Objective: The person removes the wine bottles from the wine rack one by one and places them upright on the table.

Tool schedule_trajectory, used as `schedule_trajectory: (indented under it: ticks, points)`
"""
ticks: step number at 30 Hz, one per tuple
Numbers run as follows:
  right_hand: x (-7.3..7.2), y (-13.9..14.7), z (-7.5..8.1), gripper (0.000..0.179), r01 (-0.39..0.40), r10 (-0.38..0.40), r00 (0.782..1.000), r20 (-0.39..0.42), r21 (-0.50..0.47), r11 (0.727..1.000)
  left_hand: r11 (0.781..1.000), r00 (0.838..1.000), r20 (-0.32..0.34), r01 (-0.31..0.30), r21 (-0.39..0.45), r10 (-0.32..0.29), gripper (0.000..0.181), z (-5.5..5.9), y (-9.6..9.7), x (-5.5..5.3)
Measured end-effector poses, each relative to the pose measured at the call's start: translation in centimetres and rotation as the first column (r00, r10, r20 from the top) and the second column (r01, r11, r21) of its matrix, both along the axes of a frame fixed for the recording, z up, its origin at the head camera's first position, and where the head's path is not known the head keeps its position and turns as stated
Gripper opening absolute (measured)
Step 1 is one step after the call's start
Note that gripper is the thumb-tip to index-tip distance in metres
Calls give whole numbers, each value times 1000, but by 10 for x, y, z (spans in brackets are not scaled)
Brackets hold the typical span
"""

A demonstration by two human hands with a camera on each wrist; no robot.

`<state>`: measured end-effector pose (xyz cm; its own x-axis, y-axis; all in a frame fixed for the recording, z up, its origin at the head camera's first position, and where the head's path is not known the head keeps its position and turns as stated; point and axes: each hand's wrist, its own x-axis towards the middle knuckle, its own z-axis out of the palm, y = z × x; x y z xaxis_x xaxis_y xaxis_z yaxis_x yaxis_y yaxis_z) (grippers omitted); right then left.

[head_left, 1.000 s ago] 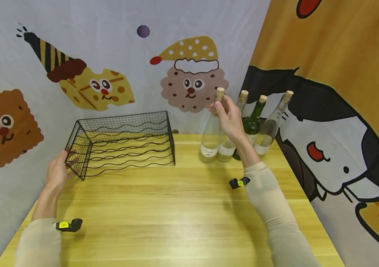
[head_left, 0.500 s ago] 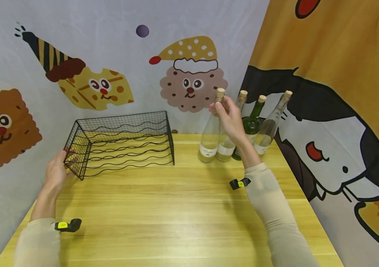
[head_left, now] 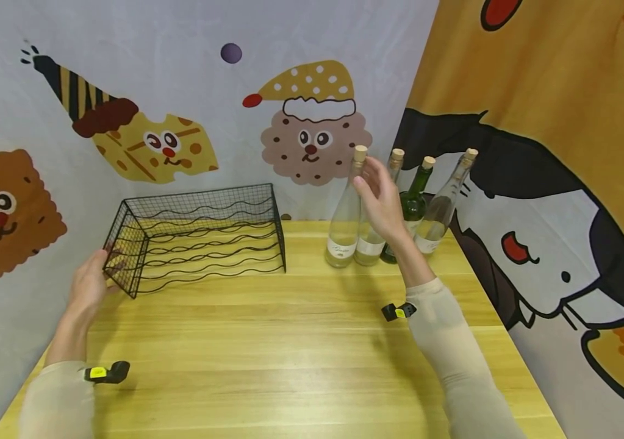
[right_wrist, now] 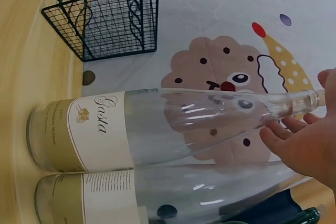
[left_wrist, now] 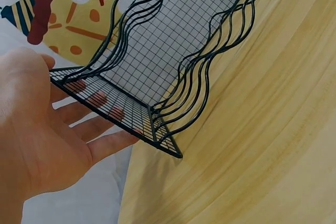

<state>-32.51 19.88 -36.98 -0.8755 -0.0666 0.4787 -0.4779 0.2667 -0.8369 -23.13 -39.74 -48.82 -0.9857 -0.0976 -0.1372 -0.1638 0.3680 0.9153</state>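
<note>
A black wire bottle rack (head_left: 196,244) with wavy bars lies at the back left of the wooden table. My left hand (head_left: 88,285) is at its left mesh end; in the left wrist view the straight fingers (left_wrist: 100,114) lie behind that mesh. On the right stand several corked bottles in a row. My right hand (head_left: 382,204) is beside the neck of the leftmost clear bottle (head_left: 343,228), thumb and fingers spread. In the right wrist view this bottle (right_wrist: 157,124) shows a white label, and the fingertips are at its neck, contact unclear.
Right of that bottle stand another clear bottle (head_left: 369,241), a green bottle (head_left: 413,204) and a leaning clear bottle (head_left: 439,216). Behind the table (head_left: 268,347) hangs a printed cloth (head_left: 180,36), with a second patterned cloth (head_left: 537,146) on the right.
My right hand has loosened from the leftmost bottle's neck and shifted slightly right, its fingers parting. The bottle stays standing where it was. The left hand remains at the rack.
</note>
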Motion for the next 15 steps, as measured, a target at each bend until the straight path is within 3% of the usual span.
schedule_trajectory:
  ticks: [5,10,13,15]
  points:
    - [17,7,-2,59,28,-27,999,-38,26,999,997,998,-52,-22,-68,19,78,2,-1,-1]
    - [36,16,-3,59,66,-51,991,-122,119,991,971,987,-148,-100,-217,68,71,10,7,-1]
    - [47,20,-3,62,99,-62,980,-190,194,976,944,962,-266,-140,-300,58,69,21,20,-1]
    - [54,22,-4,65,122,-67,972,-227,239,963,926,933,-358,-161,-341,30,68,31,32,0]
